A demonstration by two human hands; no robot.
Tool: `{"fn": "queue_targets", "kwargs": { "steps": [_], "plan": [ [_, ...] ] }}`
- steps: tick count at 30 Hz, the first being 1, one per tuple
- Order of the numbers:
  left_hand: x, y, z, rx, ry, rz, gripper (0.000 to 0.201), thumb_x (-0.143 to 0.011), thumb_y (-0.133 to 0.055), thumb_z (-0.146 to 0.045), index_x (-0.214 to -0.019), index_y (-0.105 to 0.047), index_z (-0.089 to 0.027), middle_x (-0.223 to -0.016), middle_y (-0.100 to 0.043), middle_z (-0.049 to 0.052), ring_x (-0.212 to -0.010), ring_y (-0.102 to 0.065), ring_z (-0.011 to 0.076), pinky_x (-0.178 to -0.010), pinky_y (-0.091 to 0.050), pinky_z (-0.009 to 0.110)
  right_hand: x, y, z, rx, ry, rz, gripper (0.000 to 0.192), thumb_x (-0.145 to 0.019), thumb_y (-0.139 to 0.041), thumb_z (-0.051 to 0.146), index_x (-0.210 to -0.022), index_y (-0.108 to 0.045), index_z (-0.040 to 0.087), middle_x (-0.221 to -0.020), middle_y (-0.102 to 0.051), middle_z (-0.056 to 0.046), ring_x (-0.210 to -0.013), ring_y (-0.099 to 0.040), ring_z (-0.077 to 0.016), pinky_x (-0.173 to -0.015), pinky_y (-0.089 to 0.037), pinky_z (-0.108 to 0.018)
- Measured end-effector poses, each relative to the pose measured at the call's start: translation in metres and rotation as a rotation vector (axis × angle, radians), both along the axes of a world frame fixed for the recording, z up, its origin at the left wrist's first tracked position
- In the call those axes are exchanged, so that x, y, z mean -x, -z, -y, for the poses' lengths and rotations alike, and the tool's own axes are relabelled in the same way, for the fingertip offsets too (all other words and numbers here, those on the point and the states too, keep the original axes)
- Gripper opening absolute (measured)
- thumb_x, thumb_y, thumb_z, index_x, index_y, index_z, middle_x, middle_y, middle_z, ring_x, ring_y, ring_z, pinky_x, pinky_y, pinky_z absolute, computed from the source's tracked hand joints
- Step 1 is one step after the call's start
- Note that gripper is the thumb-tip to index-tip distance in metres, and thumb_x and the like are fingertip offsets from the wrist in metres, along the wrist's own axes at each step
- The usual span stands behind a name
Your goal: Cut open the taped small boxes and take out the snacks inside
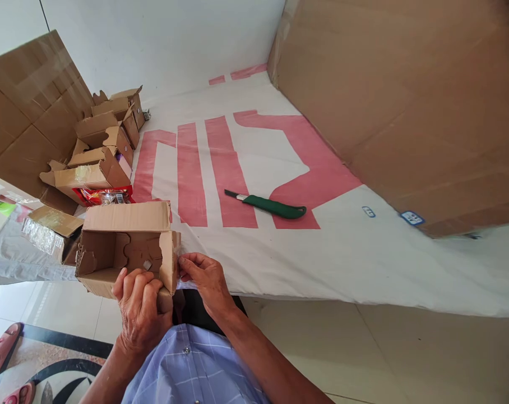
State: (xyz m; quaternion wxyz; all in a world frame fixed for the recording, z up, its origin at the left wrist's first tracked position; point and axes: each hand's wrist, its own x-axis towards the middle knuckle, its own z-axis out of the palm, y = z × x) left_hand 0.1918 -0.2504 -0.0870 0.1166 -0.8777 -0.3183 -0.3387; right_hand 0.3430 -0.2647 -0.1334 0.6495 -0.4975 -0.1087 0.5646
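An open cardboard box [126, 217] stands at the table's near edge, its top flaps apart and a small pale scrap inside. My left hand [140, 306] grips the box's near wall, fingers bent over the rim and thumb side low at the corner. My right hand [204, 278] is at the box's right end, thumb and forefinger pinched together against it. Something thin and shiny shows by those fingertips, too small to make out. A green-handled utility knife [275, 206] lies on the cloth, right of the box, blade pointing left; neither hand touches it.
Several open cardboard boxes [86, 177] line the left side, with a red plastic packet [103, 195] beside them. A smaller taped box [55, 227] sits left. Large cardboard sheets stand at left [31, 106] and right [397, 112]. White cloth with pink shapes [342, 264] covers the table.
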Motion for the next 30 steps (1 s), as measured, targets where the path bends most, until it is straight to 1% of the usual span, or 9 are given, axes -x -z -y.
{"fn": "queue_targets", "kwargs": {
  "steps": [9,17,23,27,30],
  "plan": [
    [-0.0002,-0.0004,-0.0001,-0.003,0.0,0.002,0.02,-0.084,-0.065,-0.007,-0.096,-0.059,-0.022,-0.092,-0.07,0.006,-0.098,-0.066,0.0259,-0.112,-0.039,0.051,-0.0006,0.0001,-0.0014,-0.006,-0.004,-0.024,0.046,-0.056,-0.094,0.06,-0.068,-0.076,0.018,-0.064,-0.069,-0.001,-0.063,-0.059,-0.0156,-0.061,-0.048,-0.029],
    [-0.0002,-0.0011,0.0011,0.013,-0.012,-0.007,0.021,-0.084,-0.065,-0.008,-0.097,-0.059,-0.023,-0.093,-0.071,0.006,-0.099,-0.067,0.0268,-0.112,-0.04,0.053,0.0003,-0.0038,-0.0049,-0.002,-0.003,-0.015,0.033,-0.063,-0.086,0.05,-0.062,-0.072,0.02,-0.061,-0.065,0.0,-0.06,-0.057,-0.015,-0.06,-0.047,-0.029],
    [-0.0006,-0.0013,0.0019,0.024,-0.021,-0.004,0.02,-0.084,-0.065,-0.008,-0.096,-0.059,-0.023,-0.094,-0.071,0.006,-0.099,-0.067,0.0271,-0.112,-0.039,0.053,0.0026,-0.0042,-0.0054,-0.016,0.022,0.013,0.025,-0.066,-0.079,0.042,-0.059,-0.066,0.021,-0.059,-0.062,0.001,-0.059,-0.054,-0.0141,-0.057,-0.043,-0.027],
    [-0.001,-0.0014,0.0018,0.024,-0.021,-0.006,0.021,-0.084,-0.065,-0.007,-0.096,-0.059,-0.023,-0.093,-0.071,0.006,-0.099,-0.067,0.0269,-0.112,-0.039,0.052,0.0014,-0.0056,-0.0012,-0.025,0.026,0.03,0.022,-0.068,-0.078,0.039,-0.062,-0.069,0.021,-0.063,-0.065,0.0,-0.063,-0.057,-0.0151,-0.061,-0.047,-0.028],
    [-0.0018,-0.0013,0.0011,0.014,-0.019,-0.003,0.021,-0.084,-0.064,-0.006,-0.096,-0.058,-0.023,-0.092,-0.071,0.006,-0.098,-0.067,0.0265,-0.111,-0.04,0.052,-0.0016,-0.007,0.002,-0.02,0.031,0.036,0.024,-0.069,-0.082,0.042,-0.065,-0.072,0.02,-0.066,-0.069,-0.001,-0.066,-0.062,-0.0166,-0.064,-0.049,-0.029]
  ]
}}
